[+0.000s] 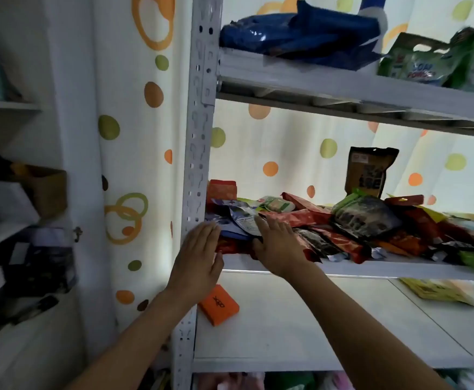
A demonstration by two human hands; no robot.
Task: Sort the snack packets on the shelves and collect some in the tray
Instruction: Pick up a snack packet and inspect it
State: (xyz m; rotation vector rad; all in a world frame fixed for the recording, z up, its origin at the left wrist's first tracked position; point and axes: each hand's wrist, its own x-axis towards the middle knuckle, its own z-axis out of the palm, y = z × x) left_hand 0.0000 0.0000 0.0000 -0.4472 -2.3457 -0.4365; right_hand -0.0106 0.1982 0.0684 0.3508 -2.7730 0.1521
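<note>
Left hand point(199, 260) flat, fingers straight, at shelf point(272, 267) left front corner, right hand point(279, 249) flat, pressing packets point(342, 229), orange box point(219, 308) on shelf below

The packets point(342, 229) run off the right edge, blurring there. The left hand point(199, 263) covers the red packet point(231, 247) at the shelf point(370, 270) lip. Print on the brown pouch point(370, 173) is too dim to read. The green bag point(441, 66) up top is smeared and cut off.
</note>
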